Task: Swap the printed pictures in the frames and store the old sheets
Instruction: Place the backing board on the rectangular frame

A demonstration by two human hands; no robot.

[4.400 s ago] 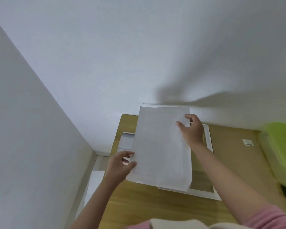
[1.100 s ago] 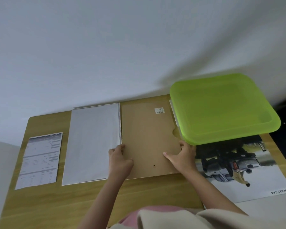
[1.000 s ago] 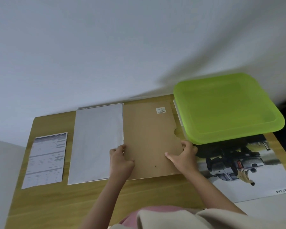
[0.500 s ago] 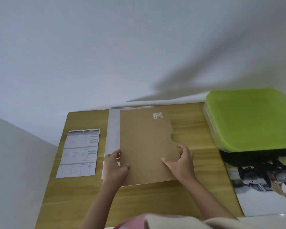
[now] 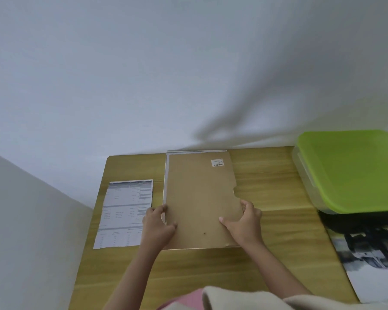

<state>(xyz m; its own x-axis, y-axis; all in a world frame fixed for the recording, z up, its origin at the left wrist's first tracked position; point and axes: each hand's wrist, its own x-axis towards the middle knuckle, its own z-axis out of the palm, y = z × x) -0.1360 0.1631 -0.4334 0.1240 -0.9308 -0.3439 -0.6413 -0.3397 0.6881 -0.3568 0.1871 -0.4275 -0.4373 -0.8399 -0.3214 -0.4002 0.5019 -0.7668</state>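
A brown backing board (image 5: pixel 199 198) with a small barcode sticker lies flat on the wooden table, over the white frame (image 5: pixel 165 175), of which only thin left and top edges show. My left hand (image 5: pixel 158 227) grips the board's lower left edge. On the board's right edge, just below a notch, my right hand (image 5: pixel 244 222) holds it with the thumb on top. A printed sheet with tables (image 5: pixel 124 212) lies flat to the left. A large car picture (image 5: pixel 372 260) lies at the right.
A storage box with a lime green lid (image 5: pixel 354 168) stands at the back right, over the car picture's top. The wooden table (image 5: pixel 273 186) meets a white wall behind and ends at a wall on the left.
Both hands have slid the brown board leftward until it covers the white sheet and frame. Earlier the white sheet was laid down in the frame.
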